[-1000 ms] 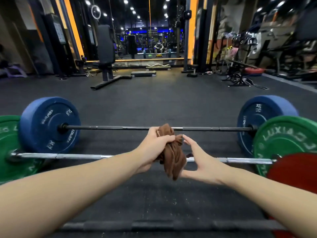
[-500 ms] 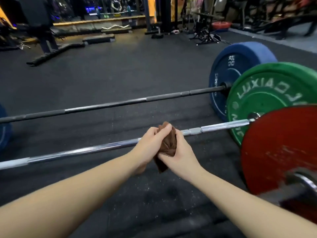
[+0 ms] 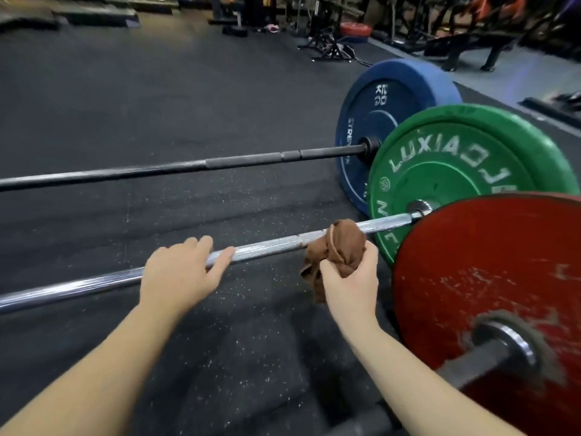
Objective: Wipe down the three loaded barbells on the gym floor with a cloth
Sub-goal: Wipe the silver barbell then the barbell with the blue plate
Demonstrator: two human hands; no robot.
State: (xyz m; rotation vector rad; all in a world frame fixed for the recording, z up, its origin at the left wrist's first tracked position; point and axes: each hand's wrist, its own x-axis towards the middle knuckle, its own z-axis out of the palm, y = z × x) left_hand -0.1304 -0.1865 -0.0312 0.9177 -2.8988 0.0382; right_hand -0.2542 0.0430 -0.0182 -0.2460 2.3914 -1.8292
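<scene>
Three barbells lay on the dark rubber floor [image 3: 125, 105], one behind the other. The right hand [image 3: 349, 278] held the brown cloth [image 3: 342, 243], with fingers and thumb curled tightly round it, so the cloth was bunched into a lump. The lump was pressed against the silver bar [image 3: 267, 247] of the middle barbell, near the green plate [image 3: 456, 171] but not touching it. One loose end of the cloth hung down below the hand, on its left side.

The left hand [image 3: 179, 275] rested on the same bar, well to the left of the cloth. Its fingers lay over the top of the bar and the thumb stretched along the bar toward the cloth. The fingers were only slightly bent and not closed round the bar.

Behind the silver bar lay the black bar [image 3: 188, 166], which ended in the blue plate [image 3: 377, 121]. The blue plate stood just behind the green one and was partly hidden by it. Nearest to the person stood the red plate [image 3: 487, 272], scuffed with white marks, and it covered the lower edge of the green plate. Its own bar [image 3: 471, 363] was blurred at the bottom of the view. Racks and other gym equipment stood far behind in the dark, too unclear to name
</scene>
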